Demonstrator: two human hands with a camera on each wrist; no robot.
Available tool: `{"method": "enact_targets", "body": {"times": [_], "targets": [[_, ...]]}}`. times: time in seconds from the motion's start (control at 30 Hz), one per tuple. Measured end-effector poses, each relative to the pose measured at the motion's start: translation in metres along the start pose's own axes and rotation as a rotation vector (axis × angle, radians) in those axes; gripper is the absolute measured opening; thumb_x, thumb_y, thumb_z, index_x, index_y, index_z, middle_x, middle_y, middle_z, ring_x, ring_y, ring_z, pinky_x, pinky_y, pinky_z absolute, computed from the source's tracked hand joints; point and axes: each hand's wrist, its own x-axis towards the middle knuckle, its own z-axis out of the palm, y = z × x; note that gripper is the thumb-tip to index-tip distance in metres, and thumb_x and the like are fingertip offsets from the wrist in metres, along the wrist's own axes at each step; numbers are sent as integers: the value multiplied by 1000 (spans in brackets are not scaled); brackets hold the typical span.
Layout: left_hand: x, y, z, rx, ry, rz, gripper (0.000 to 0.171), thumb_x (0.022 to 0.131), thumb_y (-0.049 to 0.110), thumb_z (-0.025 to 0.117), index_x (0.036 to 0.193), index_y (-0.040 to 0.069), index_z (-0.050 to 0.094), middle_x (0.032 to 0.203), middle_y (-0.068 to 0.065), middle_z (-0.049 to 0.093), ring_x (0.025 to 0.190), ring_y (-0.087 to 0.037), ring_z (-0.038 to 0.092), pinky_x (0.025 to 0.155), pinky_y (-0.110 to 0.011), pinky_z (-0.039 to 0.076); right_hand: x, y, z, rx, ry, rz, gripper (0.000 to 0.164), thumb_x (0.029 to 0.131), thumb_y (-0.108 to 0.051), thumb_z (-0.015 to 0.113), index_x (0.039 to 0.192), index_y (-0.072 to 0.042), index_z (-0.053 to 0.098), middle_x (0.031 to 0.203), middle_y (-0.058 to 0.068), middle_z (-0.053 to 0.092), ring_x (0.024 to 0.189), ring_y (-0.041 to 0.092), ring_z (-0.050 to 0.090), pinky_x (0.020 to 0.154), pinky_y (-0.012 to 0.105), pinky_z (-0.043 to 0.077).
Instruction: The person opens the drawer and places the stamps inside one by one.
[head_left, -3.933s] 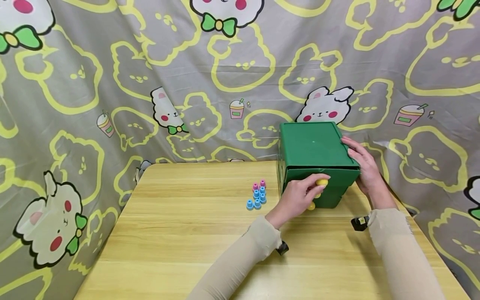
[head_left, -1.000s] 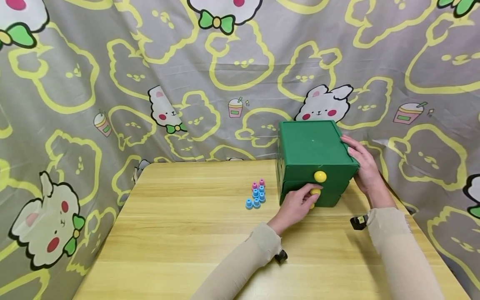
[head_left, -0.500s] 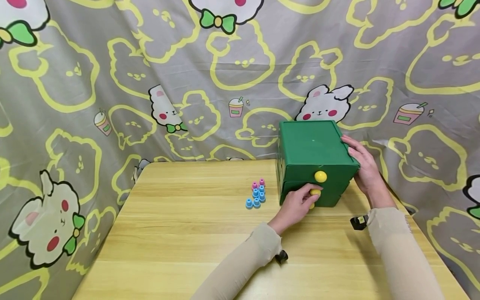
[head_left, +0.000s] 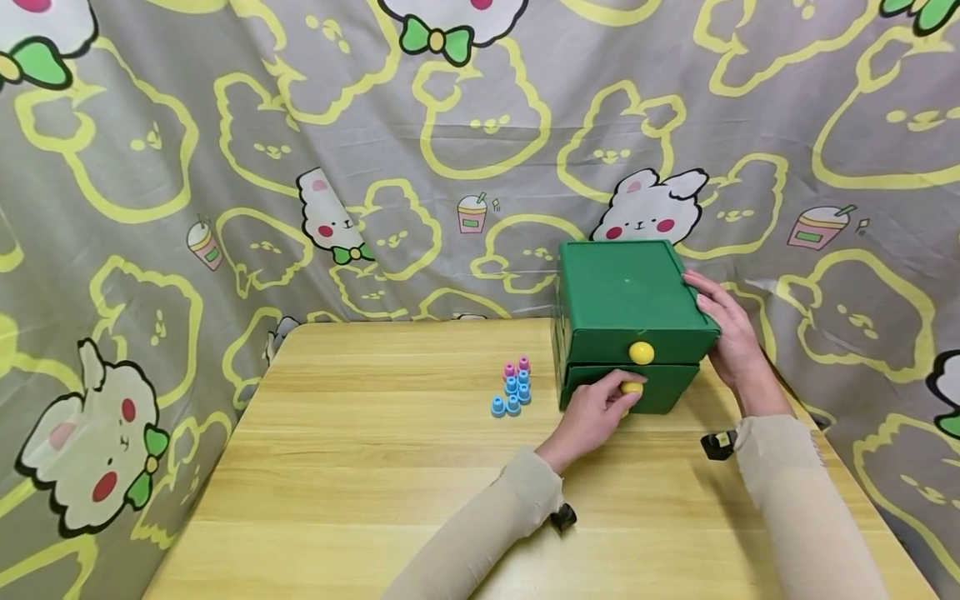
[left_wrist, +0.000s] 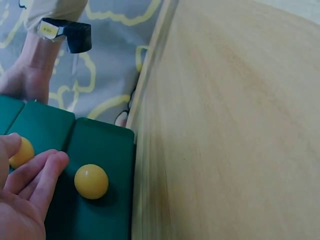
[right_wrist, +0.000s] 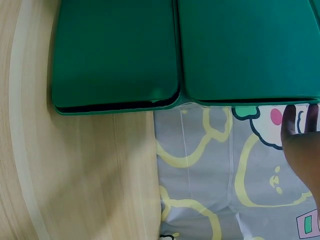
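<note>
A green drawer cabinet [head_left: 633,287] with yellow round knobs stands at the right of the table. My left hand [head_left: 588,412] pinches the middle drawer's knob [head_left: 632,387] between thumb and fingers. A thin dark gap shows along the top edge of that middle drawer [head_left: 675,383]. Above it, the top drawer's knob [head_left: 641,353] is uncovered. In the left wrist view the bottom drawer's knob [left_wrist: 91,181] sits beside my fingertips. My right hand [head_left: 733,343] rests on the cabinet's right side with fingers extended; the right wrist view catches only part of it.
Several small blue cup-shaped pieces [head_left: 513,406] and two pink ones [head_left: 523,364] stand on the wooden table [head_left: 360,467], left of the cabinet. A patterned curtain [head_left: 480,108] hangs behind the table. Black wrist cameras [head_left: 564,518] are strapped at both sleeves.
Earlier my left hand held the top knob with that drawer slightly out; the top drawer is now flush. My left hand has moved down to the middle knob, and that drawer has come out slightly.
</note>
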Motion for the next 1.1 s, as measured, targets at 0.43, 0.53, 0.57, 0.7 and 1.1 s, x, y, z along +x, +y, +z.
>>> {"method": "enact_targets", "body": {"times": [0.43, 0.53, 0.57, 0.7, 1.1], "targets": [[-8, 2, 2, 23, -7, 23, 28, 109, 37, 53, 133, 29, 65, 89, 2, 71, 65, 1, 48, 61, -9, 40, -1, 1, -1, 3, -3, 7, 46, 112, -18, 43, 158, -10, 44, 171, 3, 21, 158, 18, 14, 103, 14, 41], [-10, 2, 2, 24, -12, 28, 28, 109, 36, 53, 133, 29, 65, 96, 0, 75, 68, 2, 50, 63, -8, 41, -1, 1, -1, 2, -3, 12, 46, 112, -19, 43, 158, -11, 44, 172, 2, 21, 159, 18, 13, 103, 14, 41], [-10, 3, 2, 24, -14, 28, 28, 109, 37, 53, 133, 29, 65, 97, 1, 75, 69, 3, 51, 64, -8, 42, -1, 2, -1, 2, -3, 13, 46, 112, -19, 43, 158, -11, 44, 172, 2, 20, 159, 18, 13, 103, 14, 41], [-13, 3, 2, 22, -19, 32, 27, 108, 36, 54, 133, 29, 65, 92, 1, 73, 68, 2, 49, 64, -8, 41, -1, 1, -1, 2, 0, 14, 46, 112, -19, 43, 158, -11, 44, 171, 2, 21, 159, 19, 12, 102, 14, 41], [-18, 8, 2, 38, -35, 44, 27, 109, 35, 54, 133, 28, 64, 85, 3, 68, 66, 3, 47, 61, -7, 40, 1, 0, -1, 10, -4, 4, 46, 112, -19, 44, 157, -10, 45, 168, -3, 27, 158, 18, 13, 103, 14, 41]]}}
